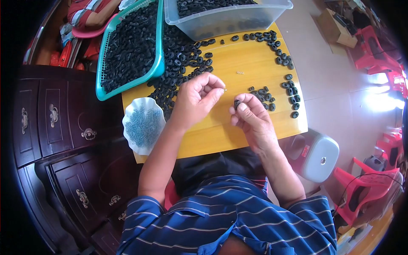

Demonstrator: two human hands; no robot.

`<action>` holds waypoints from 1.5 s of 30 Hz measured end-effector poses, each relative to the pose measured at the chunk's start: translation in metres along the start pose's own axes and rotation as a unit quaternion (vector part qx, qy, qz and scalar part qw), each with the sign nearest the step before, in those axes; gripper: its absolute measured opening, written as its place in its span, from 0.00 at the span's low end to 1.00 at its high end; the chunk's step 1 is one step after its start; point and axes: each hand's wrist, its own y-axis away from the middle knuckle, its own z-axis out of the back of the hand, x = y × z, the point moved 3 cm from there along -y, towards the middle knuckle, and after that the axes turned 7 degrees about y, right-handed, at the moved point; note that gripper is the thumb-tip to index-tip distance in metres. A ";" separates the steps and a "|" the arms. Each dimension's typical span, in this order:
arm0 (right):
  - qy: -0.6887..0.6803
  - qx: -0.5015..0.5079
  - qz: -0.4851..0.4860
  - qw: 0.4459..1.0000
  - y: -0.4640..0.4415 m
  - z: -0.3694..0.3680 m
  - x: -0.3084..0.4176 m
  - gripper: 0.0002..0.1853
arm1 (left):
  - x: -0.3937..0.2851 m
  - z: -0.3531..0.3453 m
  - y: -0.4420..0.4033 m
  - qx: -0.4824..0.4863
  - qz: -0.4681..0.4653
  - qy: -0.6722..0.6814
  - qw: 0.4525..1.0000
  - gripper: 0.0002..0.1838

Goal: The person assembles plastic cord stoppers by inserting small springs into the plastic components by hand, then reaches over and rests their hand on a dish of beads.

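Between thumb and forefinger, my left hand point(197, 98) pinches a small metal spring point(225, 89) over the middle of the yellow table point(204, 138). My right hand point(253, 119), a little to the right, grips a black plastic cord lock piece point(237, 103) with thumb and fingers. Spring and piece are apart. A loose spring point(240, 72) lies on the tabletop beyond my hands. Just past my right fingers sits a small cluster of black pieces point(271, 107). A white scalloped dish point(128, 121) full of springs stands left of my left forearm.
A teal basket point(160, 63) of black pieces stands at the back left, with a loose heap point(172, 74) beside it. Behind is a clear plastic tub point(233, 23). Rows of black pieces point(292, 100) line the right edge. A lidded bin point(321, 159) stands on the floor.
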 end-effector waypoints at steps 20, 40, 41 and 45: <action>0.008 -0.006 0.004 1.000 0.001 -0.001 0.005 0.11 | -0.030 -0.012 0.022 0.042 -0.029 0.005 0.999 0.05; 0.133 0.004 0.077 0.988 0.001 -0.007 0.002 0.10 | -0.030 -0.011 0.022 0.010 -0.074 -0.039 0.996 0.06; 0.129 0.012 0.082 0.988 0.000 -0.006 0.000 0.10 | -0.030 -0.011 0.021 0.011 -0.081 -0.044 0.996 0.06; 0.154 0.033 0.076 0.985 0.001 -0.005 -0.001 0.10 | -0.029 -0.011 0.021 0.012 -0.089 -0.053 0.995 0.07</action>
